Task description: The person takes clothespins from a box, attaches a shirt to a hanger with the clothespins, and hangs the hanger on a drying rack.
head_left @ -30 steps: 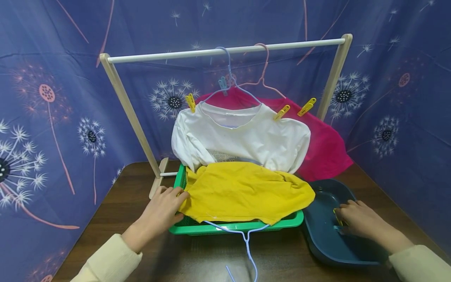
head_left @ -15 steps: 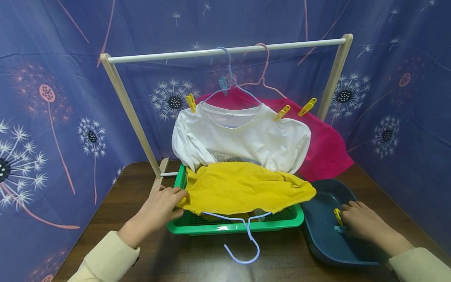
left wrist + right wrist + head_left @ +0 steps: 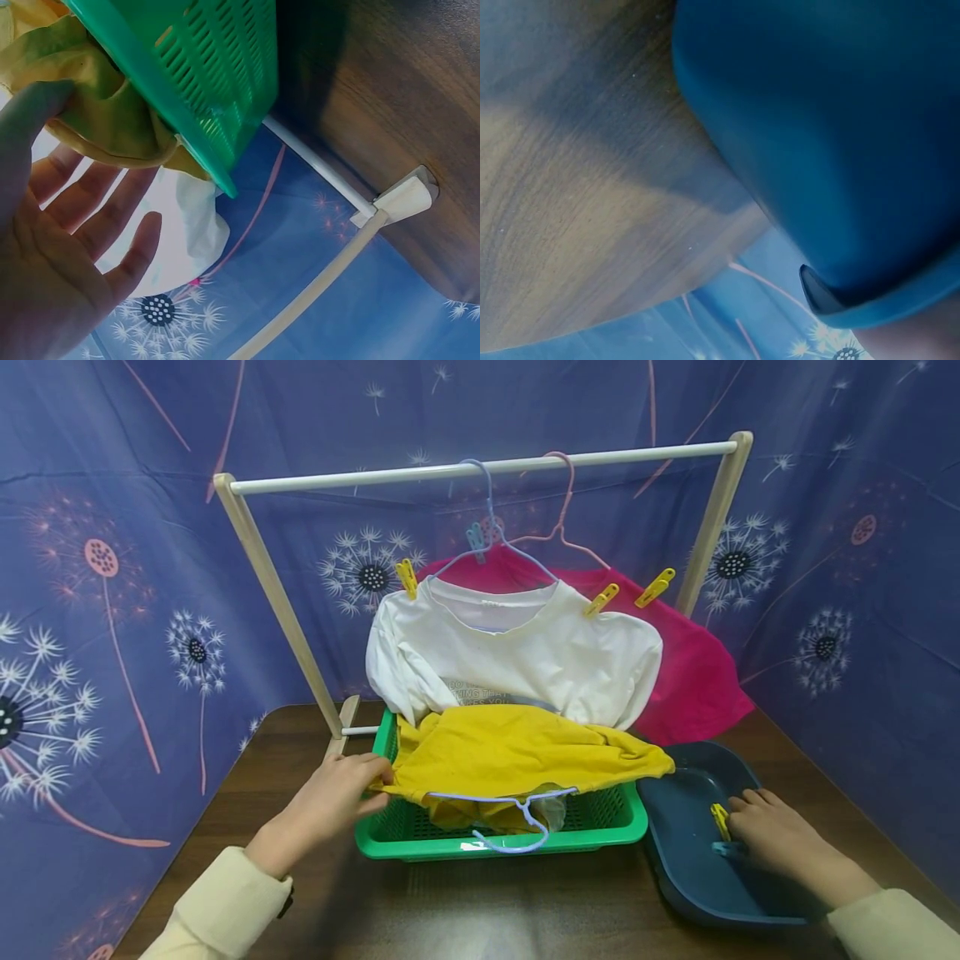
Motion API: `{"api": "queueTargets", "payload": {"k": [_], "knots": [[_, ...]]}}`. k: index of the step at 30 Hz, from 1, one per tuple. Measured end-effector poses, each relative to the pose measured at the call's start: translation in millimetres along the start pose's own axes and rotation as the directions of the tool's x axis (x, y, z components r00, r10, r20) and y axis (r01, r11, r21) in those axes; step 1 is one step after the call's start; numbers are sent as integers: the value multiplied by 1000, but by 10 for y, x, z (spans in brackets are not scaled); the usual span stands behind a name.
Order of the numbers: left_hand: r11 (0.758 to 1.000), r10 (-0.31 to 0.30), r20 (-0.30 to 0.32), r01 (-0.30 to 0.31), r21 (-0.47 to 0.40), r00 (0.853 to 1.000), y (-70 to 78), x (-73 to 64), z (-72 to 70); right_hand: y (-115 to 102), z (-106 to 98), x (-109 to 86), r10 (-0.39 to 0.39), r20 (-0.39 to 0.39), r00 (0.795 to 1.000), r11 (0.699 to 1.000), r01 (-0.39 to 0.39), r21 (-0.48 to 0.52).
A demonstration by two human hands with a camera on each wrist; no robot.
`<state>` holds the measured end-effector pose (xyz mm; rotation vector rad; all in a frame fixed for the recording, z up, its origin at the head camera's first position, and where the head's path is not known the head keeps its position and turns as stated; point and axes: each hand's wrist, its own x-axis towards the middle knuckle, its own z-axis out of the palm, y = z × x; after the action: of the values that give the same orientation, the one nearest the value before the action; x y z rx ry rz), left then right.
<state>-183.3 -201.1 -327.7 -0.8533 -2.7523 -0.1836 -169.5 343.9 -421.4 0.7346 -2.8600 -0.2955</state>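
My left hand grips the left edge of a yellow shirt that lies over a green basket. In the left wrist view the thumb of my left hand presses the yellow shirt beside the green basket. A light blue wire hanger sits in the shirt, its hook over the basket's front wall. My right hand rests inside a dark blue tray, fingertips against a yellow clothespin. Whether it pinches the clothespin is hidden.
A wooden drying rack with a white rail stands behind the basket. A white shirt and a pink shirt hang from it, pegged. Blue patterned cloth walls surround the brown table. The dark blue tray fills the right wrist view.
The yellow shirt and its hanger have been drawn back and up; the hook moved from the table onto the basket's front. My right hand shifted slightly, uncovering the yellow clothespin.
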Motion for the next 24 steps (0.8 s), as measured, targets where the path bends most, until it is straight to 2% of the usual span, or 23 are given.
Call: {"api": "queueTargets", "payload": {"k": [5,12,24], "knots": [[998,8,-34,-11,-65,999,-44,17,3,4,-30,11,2,20,1000,1000,-2,14],[991,-23,-20,21,-129,1000,-86,43,10,17,-97,37,21,27,999,999,-22,27],[982,-73,-31,66,-176,997,-107,80,12,27,-226,70,60,28,998,998,-60,19]]}}
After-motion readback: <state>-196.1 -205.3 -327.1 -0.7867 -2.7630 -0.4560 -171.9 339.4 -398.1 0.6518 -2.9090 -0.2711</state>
